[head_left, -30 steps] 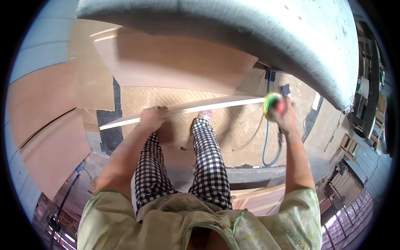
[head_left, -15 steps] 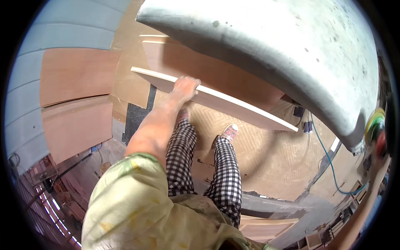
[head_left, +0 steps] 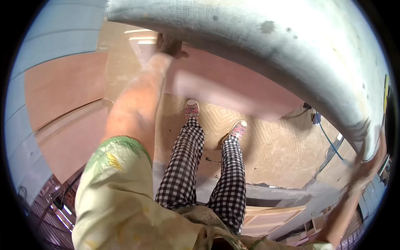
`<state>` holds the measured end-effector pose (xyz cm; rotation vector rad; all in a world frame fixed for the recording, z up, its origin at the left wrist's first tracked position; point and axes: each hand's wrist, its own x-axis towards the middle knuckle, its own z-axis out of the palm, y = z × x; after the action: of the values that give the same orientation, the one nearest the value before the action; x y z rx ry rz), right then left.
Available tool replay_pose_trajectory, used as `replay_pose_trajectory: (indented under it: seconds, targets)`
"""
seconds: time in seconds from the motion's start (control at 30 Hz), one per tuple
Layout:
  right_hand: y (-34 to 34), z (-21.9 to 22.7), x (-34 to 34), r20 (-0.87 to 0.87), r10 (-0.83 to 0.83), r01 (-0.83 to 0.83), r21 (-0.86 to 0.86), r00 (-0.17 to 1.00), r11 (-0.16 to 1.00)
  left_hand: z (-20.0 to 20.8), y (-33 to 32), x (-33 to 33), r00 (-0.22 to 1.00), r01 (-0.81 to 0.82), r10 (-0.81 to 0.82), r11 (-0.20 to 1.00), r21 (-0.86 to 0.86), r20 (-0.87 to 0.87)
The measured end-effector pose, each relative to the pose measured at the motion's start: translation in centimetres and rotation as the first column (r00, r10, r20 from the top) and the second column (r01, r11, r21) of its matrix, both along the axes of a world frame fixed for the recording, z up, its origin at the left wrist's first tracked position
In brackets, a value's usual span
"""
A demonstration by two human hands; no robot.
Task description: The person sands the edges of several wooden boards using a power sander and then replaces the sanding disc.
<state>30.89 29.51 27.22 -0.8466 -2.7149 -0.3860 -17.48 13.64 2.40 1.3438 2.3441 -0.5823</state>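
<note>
Beneath the overhanging cloth-covered work surface (head_left: pixel 250 46), a flat pinkish wooden panel (head_left: pixel 233 81) leans among other panels. My left hand (head_left: pixel 170 45) is closed over its upper edge near the left end, with the thumb showing on the near side. The overhang hides much of that edge. At the far right my right hand (head_left: pixel 373 160) is smeared by motion beside the drooping cloth corner, and its fingers cannot be made out. A thin yellow-green edge (head_left: pixel 386 89) shows above it at the rim of the picture.
Large wooden sheets (head_left: pixel 66 89) lean at the left against pale blue boards (head_left: pixel 62 41). A teal hose (head_left: pixel 329 139) hangs down at the right. Behind my legs lies a wooden frame (head_left: pixel 273 218). Brown sheeting (head_left: pixel 279 160) covers the floor under my feet.
My left hand has moved the panel away from me, under the overhang and against the others. The green-and-red disc tool near my right hand has mostly left view; the hand is now blurred.
</note>
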Motion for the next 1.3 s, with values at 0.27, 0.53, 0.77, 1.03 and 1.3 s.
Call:
replay_pose_trajectory:
  seconds: [0.27,0.53,0.77,1.03,1.3]
  targets:
    - [-7.4,-14.5,-7.4,-0.044,-0.111,0.019,-0.864,0.993,0.504,0.3,2.9,0.0,0.987,0.06,-0.072,0.995,0.085,0.144]
    - [-6.2,-20.0,-6.7,0.199,-0.134,0.234,-0.662,0.971,0.712,1.4,-3.9,5.0,0.88,0.389,-0.435,0.89,0.239,0.191]
    - [-5.2,-26.4,4.5,0.573,-0.368,0.672,-0.693,0.733,0.26,4.7,-12.8,10.9,0.769,0.476,-0.584,0.794,0.378,0.26]
    - [-10.0,-40.8,25.5,0.858,0.216,0.879,-0.477,0.466,-0.002,1.7,-21.3,10.1,0.768,0.235,-0.317,0.948,0.216,0.557]
    - [-9.7,-40.3,17.3,0.822,-0.228,0.528,-0.521,0.522,-0.67,-7.3,-31.5,-12.1,0.724,-0.514,0.502,0.85,-0.115,0.474]
